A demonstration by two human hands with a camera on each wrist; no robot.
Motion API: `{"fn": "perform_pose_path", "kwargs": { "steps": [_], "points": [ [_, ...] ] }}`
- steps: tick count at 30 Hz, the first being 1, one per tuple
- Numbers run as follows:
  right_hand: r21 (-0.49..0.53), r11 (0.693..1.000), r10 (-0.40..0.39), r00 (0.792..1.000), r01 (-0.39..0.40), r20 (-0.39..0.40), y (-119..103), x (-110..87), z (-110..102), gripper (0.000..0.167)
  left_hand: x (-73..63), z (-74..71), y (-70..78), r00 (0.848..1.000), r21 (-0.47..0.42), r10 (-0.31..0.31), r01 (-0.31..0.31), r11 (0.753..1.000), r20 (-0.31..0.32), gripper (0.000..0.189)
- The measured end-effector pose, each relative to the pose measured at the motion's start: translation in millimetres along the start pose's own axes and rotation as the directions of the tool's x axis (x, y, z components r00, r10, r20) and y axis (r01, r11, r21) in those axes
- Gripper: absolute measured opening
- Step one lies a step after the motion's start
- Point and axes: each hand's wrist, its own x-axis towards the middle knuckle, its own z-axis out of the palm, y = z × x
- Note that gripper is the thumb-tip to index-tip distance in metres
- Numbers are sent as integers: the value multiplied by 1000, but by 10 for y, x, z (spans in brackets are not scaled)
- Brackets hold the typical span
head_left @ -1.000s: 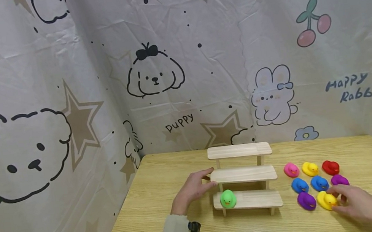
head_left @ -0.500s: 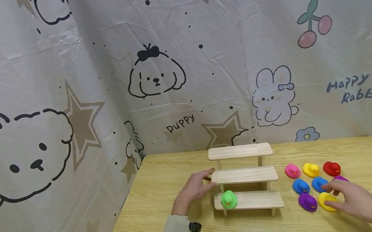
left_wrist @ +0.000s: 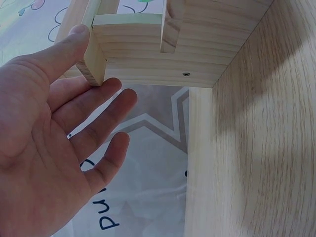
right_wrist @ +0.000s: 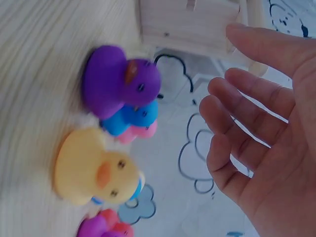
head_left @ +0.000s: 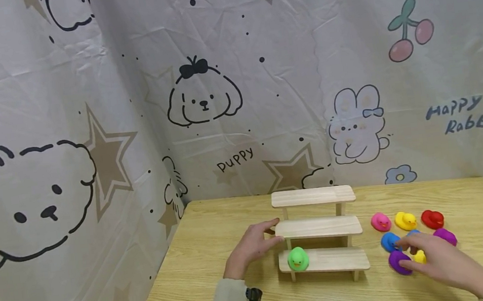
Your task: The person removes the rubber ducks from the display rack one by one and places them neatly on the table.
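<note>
At the left end of a three-tier wooden display shelf [head_left: 317,227], my left hand [head_left: 254,244] pinches the middle board's edge; the left wrist view shows thumb and index finger on opposite sides of that board [left_wrist: 94,57]. A green rubber duck [head_left: 298,259] sits on the left of the lowest tier. Over the ducks at the right, my right hand [head_left: 444,259] reaches toward the front purple duck [head_left: 397,261] and partly covers a yellow duck [head_left: 420,257]. In the right wrist view its fingers are loosely bent, apart from the purple duck [right_wrist: 106,81] and yellow duck [right_wrist: 81,165].
Behind that hand stand a pink duck [head_left: 381,222], another yellow duck [head_left: 405,220], a red duck [head_left: 433,219], a blue duck [head_left: 389,242] and a second purple duck [head_left: 445,236]. Another blue duck is mostly hidden. A printed curtain [head_left: 220,123] borders the wooden table [head_left: 213,218].
My right hand has left the front yellow duck, which stays on the table, and has moved left to the front purple duck. My left hand remains at the shelf.
</note>
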Motion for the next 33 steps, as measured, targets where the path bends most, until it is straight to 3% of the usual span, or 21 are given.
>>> {"fn": "perform_pose_path", "kwargs": {
  "steps": [5, 8, 12, 17, 33],
  "points": [
    [13, 990, -137, 989, 138, -50, -93, 71, 57, 27, 9, 4, -11, 1000, -4, -3, 3, 1000, 2, 56],
    [12, 984, -178, 982, 179, -68, -170, 130, 88, 27, 9, 6, -17, 1000, -5, -7, 7, 1000, 2, 56],
    [-5, 984, -179, 980, 179, -84, -306, 186, 129, 30, 2, 3, -12, 1000, -5, -8, 8, 1000, 3, 55],
    [-19, 972, -235, 964, 235, -125, -449, 266, 168, 29, -3, -13, 16, 1000, -14, 7, -7, 1000, 4, 55],
    [45, 951, -300, 950, 304, -82, -807, 528, 297, 27, 7, -12, 13, 1000, -5, 0, 0, 1000, 3, 55]
  ]
}}
